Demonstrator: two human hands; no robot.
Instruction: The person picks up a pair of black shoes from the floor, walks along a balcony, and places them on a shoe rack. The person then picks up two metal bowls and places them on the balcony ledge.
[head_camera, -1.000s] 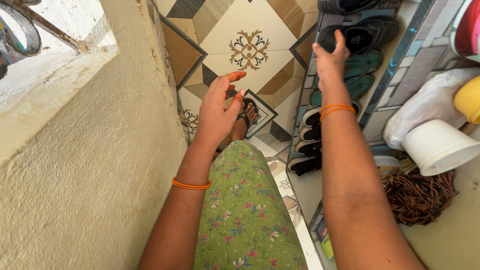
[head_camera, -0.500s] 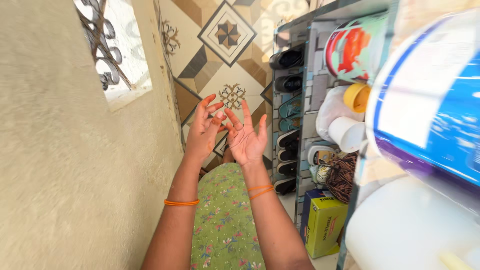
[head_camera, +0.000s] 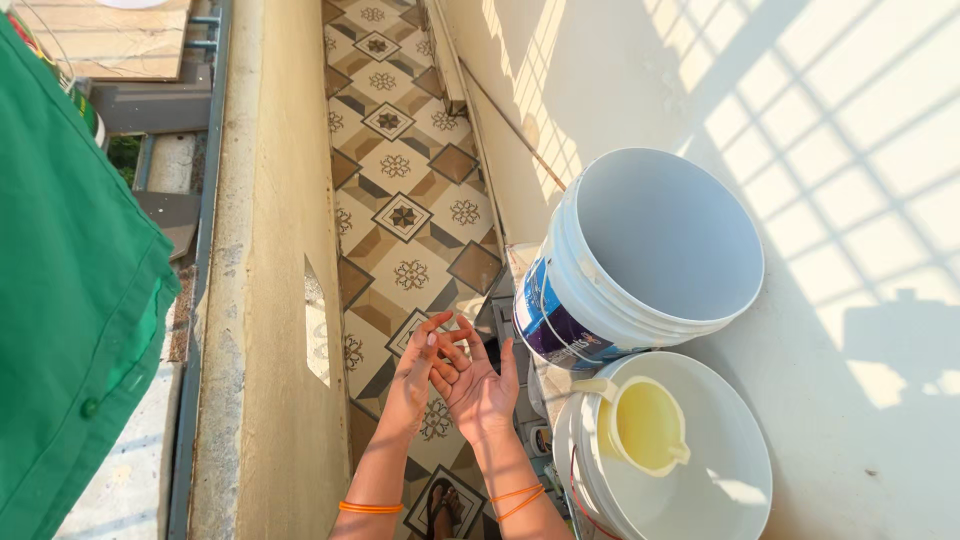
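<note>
My left hand (head_camera: 417, 367) and my right hand (head_camera: 480, 385) are raised together in front of me above the patterned tile floor (head_camera: 400, 190). The fingers of both are spread and the left fingertips touch the right palm. Neither hand holds anything. Orange bangles sit on both wrists. Nearest on the right is a white bucket (head_camera: 640, 260) standing empty, its rim a short way from my right hand.
A second white bucket (head_camera: 690, 470) below it holds a pale yellow jug (head_camera: 645, 425). A plastered parapet wall (head_camera: 270, 250) runs along the left, with green cloth (head_camera: 70, 290) hanging over it. A sunlit wall (head_camera: 800, 120) is at the right. My sandalled foot (head_camera: 442, 500) stands on the tiles.
My view has swung up from the shoe rack to the buckets on top and the balcony's length. My hands stay together, now lower in view, fingers still touching.
</note>
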